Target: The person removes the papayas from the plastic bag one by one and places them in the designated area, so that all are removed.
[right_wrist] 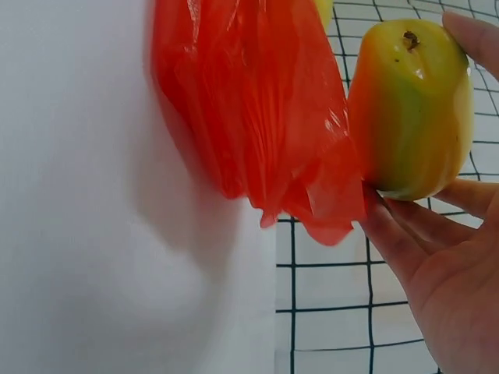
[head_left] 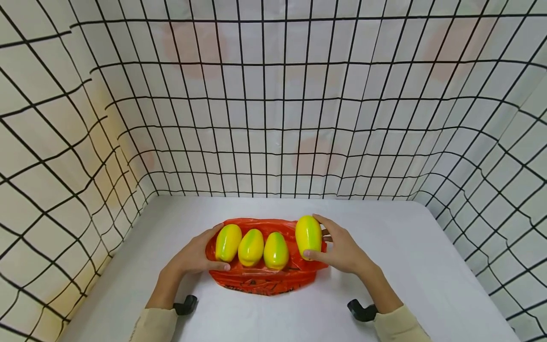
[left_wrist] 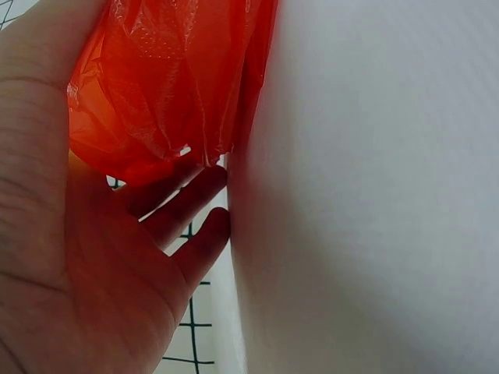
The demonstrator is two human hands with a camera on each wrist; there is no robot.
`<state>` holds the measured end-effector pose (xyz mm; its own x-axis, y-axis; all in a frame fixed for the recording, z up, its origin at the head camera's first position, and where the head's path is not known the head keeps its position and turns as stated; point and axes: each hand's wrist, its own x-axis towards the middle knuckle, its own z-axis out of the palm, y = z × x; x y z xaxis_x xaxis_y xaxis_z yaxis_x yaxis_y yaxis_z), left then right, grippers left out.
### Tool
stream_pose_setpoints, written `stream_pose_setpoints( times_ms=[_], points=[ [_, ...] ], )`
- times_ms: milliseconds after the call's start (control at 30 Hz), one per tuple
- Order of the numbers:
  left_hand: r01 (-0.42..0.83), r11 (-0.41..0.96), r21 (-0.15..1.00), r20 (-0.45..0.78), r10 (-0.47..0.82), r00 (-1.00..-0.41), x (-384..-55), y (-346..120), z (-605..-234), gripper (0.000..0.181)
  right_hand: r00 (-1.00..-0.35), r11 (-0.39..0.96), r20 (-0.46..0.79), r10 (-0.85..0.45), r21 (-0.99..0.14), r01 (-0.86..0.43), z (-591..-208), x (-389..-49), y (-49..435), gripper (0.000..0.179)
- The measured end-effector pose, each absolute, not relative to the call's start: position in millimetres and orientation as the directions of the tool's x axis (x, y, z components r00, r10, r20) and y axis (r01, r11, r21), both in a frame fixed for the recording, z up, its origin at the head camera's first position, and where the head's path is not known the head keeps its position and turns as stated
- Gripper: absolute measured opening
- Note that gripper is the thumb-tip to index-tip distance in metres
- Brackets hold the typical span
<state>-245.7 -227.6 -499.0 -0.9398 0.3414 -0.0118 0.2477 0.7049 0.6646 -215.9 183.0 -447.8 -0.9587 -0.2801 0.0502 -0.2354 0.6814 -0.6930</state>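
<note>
A red plastic bag (head_left: 256,280) lies on the table with three glossy yellow-green mangoes in a row on it, the leftmost mango (head_left: 228,242), the middle mango (head_left: 251,247) and the third mango (head_left: 276,251). My left hand (head_left: 194,251) wraps round the bag's left end, thumb along the near side and fingers at the far side. At the right end, my right hand (head_left: 342,244) grips a fourth mango (head_left: 308,235) between thumb and fingers. In the right wrist view this held mango (right_wrist: 413,109) shows its brown stem end beside the bag's crumpled edge (right_wrist: 320,195).
The table (head_left: 384,228) is covered in white. A black wire grid (head_left: 282,99) over white sheeting rises behind it and along both sides. Each wrist wears a black mount, the left mount (head_left: 185,305) and the right mount (head_left: 362,311).
</note>
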Motion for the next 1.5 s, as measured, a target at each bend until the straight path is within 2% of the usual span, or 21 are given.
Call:
stream_pose_setpoints(
  times_ms=[167,533,967,1267,1500],
  points=[
    [0.244,0.7,0.671,-0.01,0.338,-0.941,-245.8,-228.1,-500.3,0.114,-0.965,0.665,0.055,-0.255,-0.714,-0.216,-444.2,-213.4,194.6,0.095],
    [0.208,0.707,0.676,-0.018,0.299,-0.954,-244.1,-230.6,-498.9,0.108,-0.967,0.616,0.098,-0.237,-0.754,-0.227,-445.0,-211.7,222.0,0.089],
    [0.225,0.691,0.687,0.006,0.305,-0.952,-243.2,-233.8,-498.1,0.105,-0.97,0.629,0.106,-0.218,-0.745,-0.223,-452.5,-209.9,248.5,0.089],
    [0.243,0.693,0.679,0.033,0.302,-0.953,-241.5,-234.5,-499.8,0.107,-0.981,0.684,0.052,-0.189,-0.709,-0.169,-466.1,-213.7,261.9,0.093],
    [0.228,0.696,0.681,0.023,0.29,-0.957,-242.9,-233.2,-498.2,0.107,-0.983,0.719,-0.034,-0.179,-0.687,-0.107,-478.0,-217.0,267.3,0.095]
  ],
)
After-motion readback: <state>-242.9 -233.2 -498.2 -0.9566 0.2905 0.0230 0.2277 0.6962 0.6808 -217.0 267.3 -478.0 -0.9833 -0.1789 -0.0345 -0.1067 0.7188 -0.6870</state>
